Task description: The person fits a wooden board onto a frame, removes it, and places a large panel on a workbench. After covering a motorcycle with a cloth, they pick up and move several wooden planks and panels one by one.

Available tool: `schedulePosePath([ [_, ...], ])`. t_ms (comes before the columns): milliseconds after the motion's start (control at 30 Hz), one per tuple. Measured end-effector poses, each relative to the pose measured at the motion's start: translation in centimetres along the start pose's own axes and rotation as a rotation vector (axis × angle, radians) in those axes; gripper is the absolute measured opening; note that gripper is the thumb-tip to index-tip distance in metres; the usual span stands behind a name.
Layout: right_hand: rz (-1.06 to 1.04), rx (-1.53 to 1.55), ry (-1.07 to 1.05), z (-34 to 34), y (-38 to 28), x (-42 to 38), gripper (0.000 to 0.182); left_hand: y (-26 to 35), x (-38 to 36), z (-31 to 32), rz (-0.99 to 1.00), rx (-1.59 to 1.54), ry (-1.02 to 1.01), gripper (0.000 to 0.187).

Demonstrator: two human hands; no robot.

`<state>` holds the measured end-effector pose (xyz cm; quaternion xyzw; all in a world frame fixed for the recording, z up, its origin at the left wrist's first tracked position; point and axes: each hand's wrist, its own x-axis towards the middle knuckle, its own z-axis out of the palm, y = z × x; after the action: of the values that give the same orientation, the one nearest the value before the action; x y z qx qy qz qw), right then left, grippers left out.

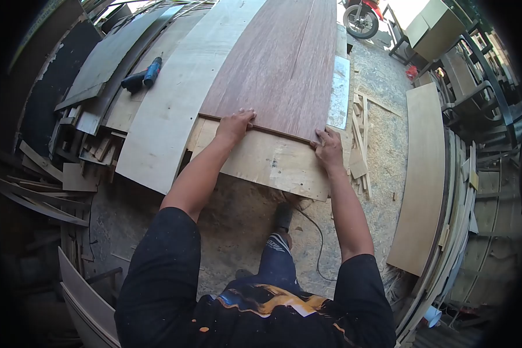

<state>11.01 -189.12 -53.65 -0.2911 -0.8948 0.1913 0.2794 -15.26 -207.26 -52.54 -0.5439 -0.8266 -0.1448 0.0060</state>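
Left hand (pixel 235 123): flat, fingers spread on the veneer (pixel 284 64) near edge.
Right hand (pixel 329 146): fingers curled, gripping that edge.
Plywood (pixel 272 162): beneath.

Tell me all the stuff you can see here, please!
Reddish-brown veneer sheet: one, lying on the plywood, both hands on its near edge.
Pale plywood board: one, light tan, under the veneer, sticking out toward the person.
Curved pale sheet: one, whitish, left of the veneer.
Cordless drill: one, blue and black, lying on boards at upper left.
Wood offcuts: many, brown, piled at left.
Thin strips: several, pale, on the floor at right.
Long board: one, tan, lying at right.
Motorbike wheel: one, black with red, at top.
Cable: one, black, on the floor.
Left hand: flat on the veneer edge.
Right hand: gripping the veneer edge.
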Motion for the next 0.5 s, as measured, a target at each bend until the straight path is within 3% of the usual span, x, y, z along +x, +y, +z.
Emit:
schedulePosePath([
  [400,0.029,-0.037,0.007,0.9,2.2,5.9,0.041,-0.5,6.6,0.0,-0.068,0.005,-0.069,0.032],
  [500,0.028,-0.044,0.015,1.3,2.7,7.0,0.041,-0.7,7.6,0.0,-0.007,0.015,0.013,0.03],
])
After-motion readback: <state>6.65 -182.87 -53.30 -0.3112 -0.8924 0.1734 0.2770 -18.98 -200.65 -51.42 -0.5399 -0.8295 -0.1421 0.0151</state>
